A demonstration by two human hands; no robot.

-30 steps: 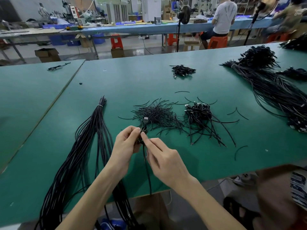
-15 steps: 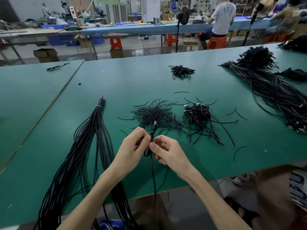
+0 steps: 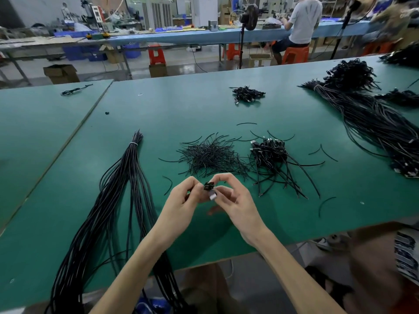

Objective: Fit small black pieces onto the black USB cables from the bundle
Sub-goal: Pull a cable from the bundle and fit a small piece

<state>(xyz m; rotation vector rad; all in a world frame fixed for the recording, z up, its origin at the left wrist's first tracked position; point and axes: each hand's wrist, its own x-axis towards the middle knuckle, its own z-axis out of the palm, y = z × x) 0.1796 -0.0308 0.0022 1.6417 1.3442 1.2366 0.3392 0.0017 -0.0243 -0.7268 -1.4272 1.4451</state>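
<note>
Cable [image 3: 208,186] now bunched, pinched btwn L hand [image 3: 181,202] & R hand [image 3: 238,202], maybe tied.

A workshop interior: a green-topped table [image 3: 204,109] meets a second green table [image 3: 45,137] at left, with a narrow seam between them. Beyond, a long blue bench [image 3: 181,38] crosses the room, crowded with tools and machines. A person in a grey T-shirt [image 3: 303,21] sits at it on an orange stool [image 3: 294,55]. A cardboard box [image 3: 61,73] rests on the glossy grey floor [image 3: 204,62], and blue bins [image 3: 74,52] sit under the bench. A black fan [image 3: 248,17] rises on a stand.
</note>
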